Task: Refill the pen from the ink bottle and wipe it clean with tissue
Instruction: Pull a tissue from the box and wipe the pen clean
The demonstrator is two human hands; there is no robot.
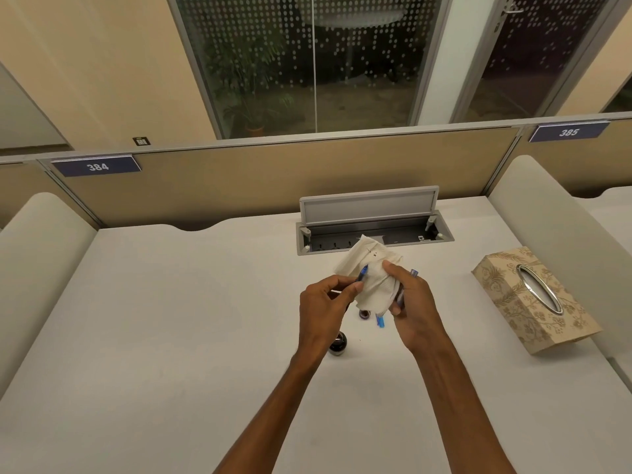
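1. White tissue [371, 282] hangs crumpled between the two hands above the middle of the desk [171, 319], in the head view, the only view given. A few small dark specks, probably ink, mark its upper part.

2. Left hand [323, 309] is closed in a pinch on the pen section [363, 272]. Its blue tip points up and away from the person, leaning a little right, so the long axis runs from the left fingertips into the paper.

3. Right hand [408, 302] is closed around the tissue's right side, thumb pressed on the front of the paper. A slim blue-tipped piece [414, 272], likely the barrel or cap, sticks up behind its fingers; I cannot tell which it is.

4. The relation that matters: the pen tip lies against the tissue's left edge, just left of the right thumb. The right hand is the nearer one for folding paper over the tip; the left need only hold or turn the pen along its axis.

5. On the desk below the hands stand the dark ink bottle [338, 343], partly hidden by the left wrist, a small round cap [364, 315] and a blue part [379, 321].

6. The patterned tissue box [533, 302] sits well apart to the right.

7. Judging by this, filling is probably done and wiping is under way.
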